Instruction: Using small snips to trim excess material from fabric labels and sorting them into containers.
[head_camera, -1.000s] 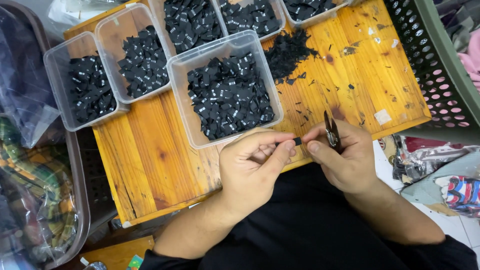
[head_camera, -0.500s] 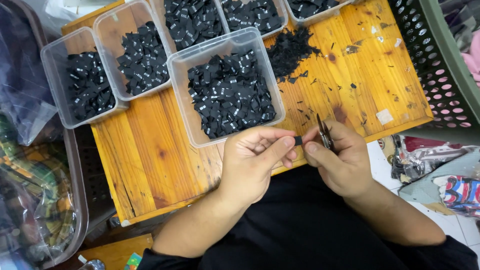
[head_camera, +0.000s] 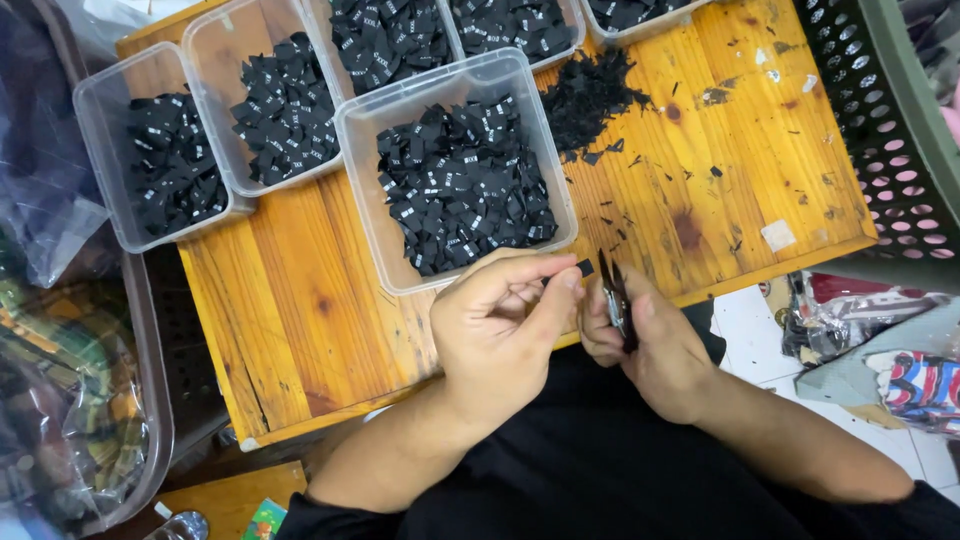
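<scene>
Wooden tabletop (head_camera: 300, 310) below, the left hand (head_camera: 500, 325) pinches a small black tag (head_camera: 584, 267) just beside the right hand's (head_camera: 650, 345) closed snips (head_camera: 612, 295).

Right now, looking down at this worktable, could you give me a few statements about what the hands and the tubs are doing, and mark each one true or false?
1. The left hand pinches a small black tag between thumb and fingers. True.
2. The right hand is empty. False: it holds small snips, blades pointing up.
3. The clear tub nearest the hands holds black tags. True.
4. The tubs stand on a glass table. False: they stand on a wooden board.
5. A loose heap of black scraps lies on the board, right of that tub. True.
6. The green perforated basket sits at the far left. False: it is at the right edge.
</scene>
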